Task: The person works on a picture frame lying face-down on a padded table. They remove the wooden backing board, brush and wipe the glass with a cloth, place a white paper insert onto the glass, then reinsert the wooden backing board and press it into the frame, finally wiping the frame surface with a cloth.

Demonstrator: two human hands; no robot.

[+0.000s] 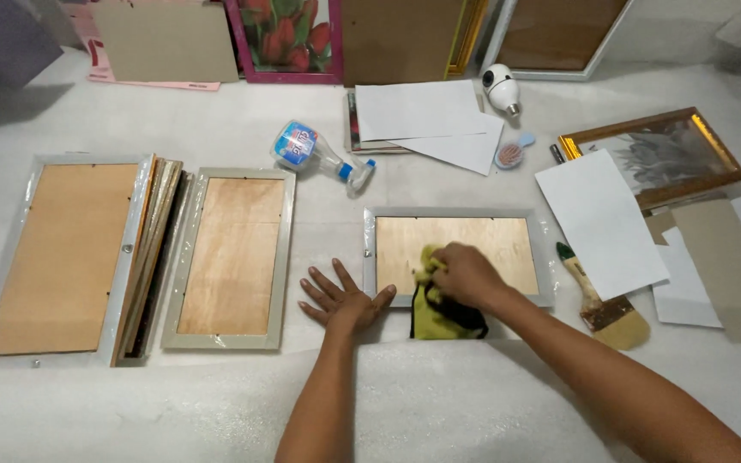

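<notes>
My right hand (466, 273) is closing around a yellow-green cloth (436, 304) and pressing it on the grey frame (456, 213) lying face-down at near centre — my left hand (342, 300), fingers spread flat and holding nothing, is bracing just left of it, seemingly for steadiness.

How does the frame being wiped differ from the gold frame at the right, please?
The grey frame lies back up, showing its wooden board; the gold frame lies face up, showing a picture. The right hand presses a yellow cloth on the grey one; white paper overlaps the gold one. Both lie flat.
</notes>
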